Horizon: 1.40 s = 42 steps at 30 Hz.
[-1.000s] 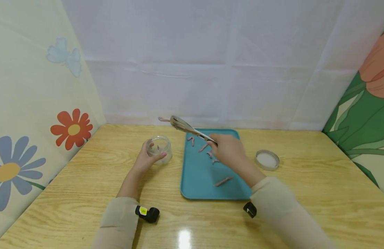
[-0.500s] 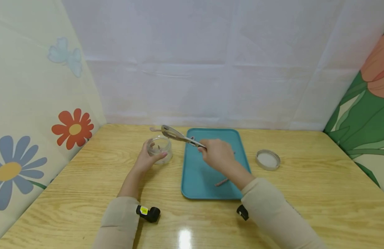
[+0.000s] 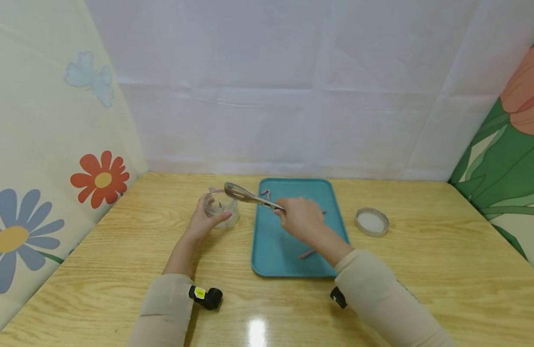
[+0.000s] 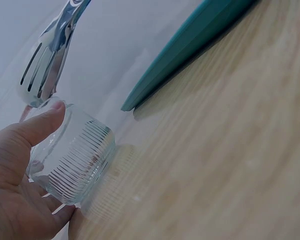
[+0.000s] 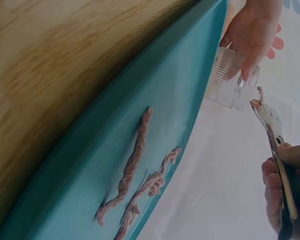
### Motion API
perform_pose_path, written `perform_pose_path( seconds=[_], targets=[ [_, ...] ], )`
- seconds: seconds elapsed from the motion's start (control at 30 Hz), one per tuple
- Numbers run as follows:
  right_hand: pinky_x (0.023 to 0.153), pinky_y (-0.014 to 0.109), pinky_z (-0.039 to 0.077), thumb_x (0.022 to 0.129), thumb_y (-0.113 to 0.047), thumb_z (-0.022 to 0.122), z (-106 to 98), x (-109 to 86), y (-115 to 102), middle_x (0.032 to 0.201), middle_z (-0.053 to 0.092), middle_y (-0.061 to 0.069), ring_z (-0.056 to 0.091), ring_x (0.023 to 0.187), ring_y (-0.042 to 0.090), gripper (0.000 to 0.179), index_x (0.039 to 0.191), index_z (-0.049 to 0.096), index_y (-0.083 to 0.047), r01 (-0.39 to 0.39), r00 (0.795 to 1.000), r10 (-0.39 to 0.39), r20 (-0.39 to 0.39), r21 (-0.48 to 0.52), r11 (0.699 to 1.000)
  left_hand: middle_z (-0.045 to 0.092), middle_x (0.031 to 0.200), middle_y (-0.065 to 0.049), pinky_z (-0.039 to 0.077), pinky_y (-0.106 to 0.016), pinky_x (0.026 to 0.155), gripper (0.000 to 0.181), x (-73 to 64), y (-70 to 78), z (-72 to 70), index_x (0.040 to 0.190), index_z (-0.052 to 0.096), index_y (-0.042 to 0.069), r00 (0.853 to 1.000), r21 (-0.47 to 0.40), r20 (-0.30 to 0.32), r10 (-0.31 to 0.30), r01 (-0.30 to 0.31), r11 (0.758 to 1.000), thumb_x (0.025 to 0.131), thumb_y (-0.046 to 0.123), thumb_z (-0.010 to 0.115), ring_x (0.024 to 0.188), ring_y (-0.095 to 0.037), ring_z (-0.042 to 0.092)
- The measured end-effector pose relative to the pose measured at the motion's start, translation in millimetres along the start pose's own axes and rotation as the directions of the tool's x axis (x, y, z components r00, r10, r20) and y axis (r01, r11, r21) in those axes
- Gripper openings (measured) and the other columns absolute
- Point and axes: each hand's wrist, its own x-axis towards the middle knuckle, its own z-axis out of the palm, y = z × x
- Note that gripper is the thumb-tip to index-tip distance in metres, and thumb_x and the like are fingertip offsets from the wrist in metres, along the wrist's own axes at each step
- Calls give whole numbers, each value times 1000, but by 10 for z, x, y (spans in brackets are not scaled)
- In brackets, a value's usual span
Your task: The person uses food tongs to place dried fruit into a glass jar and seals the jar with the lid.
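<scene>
1. L hand (image 3: 206, 220) & R hand (image 3: 302, 218): both bare fwiw.
2. L sleeve (image 3: 164, 306): long, beige, w/ a crease across the forearm.
3. R sleeve (image 3: 384, 294): same beige, long too.
4. L cam (image 3: 212, 299): blk, rounded end, 1 yellow sticker (image 3: 199, 292), print unreadable tbh.
5. R cam (image 3: 338, 298): blk, 1 small pale mark.

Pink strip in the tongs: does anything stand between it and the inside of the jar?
Nothing visible does. The tongs hold the strip just above the open mouth of the jar; the lid lies apart, and the left hand grips the jar.
</scene>
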Motion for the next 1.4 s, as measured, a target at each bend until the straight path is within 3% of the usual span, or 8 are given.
perform_pose_path(
  seconds=[0.7, 0.93, 1.4],
  targets=[
    [34, 23, 30, 87, -30, 52, 71, 56, -72, 57, 47, -8, 39, 41, 9, 17, 87, 62, -17, 11, 1000, -11, -13, -2, 1000, 13, 139, -16, 19, -48, 96, 91, 7, -5, 9, 138, 2, 10, 1000, -1, -3, 8, -8, 1000, 77, 26, 66, 124, -36, 11],
    [34, 23, 29, 87, -32, 51, 50, 60, -76, 61, 50, -6, 39, 40, 10, 23, 100, 61, -16, 4, 1000, -4, -30, 7, 1000, 14, 139, -16, 19, -46, 96, 91, 22, -5, 8, 138, 2, 10, 1000, 4, -11, 7, -7, 1000, 76, 26, 67, 124, -35, 13],
    [34, 27, 32, 86, -30, 53, -86, 81, 117, 60, 51, -3, 43, 42, 13, 18, 94, 60, -15, -86, 992, 92, -87, 68, 994, 16, 139, -16, 19, -45, 97, 93, 25, -16, 10, 138, 3, 9, 1000, -3, -16, 17, -17, 1000, 75, 27, 68, 124, -35, 14]
  ],
)
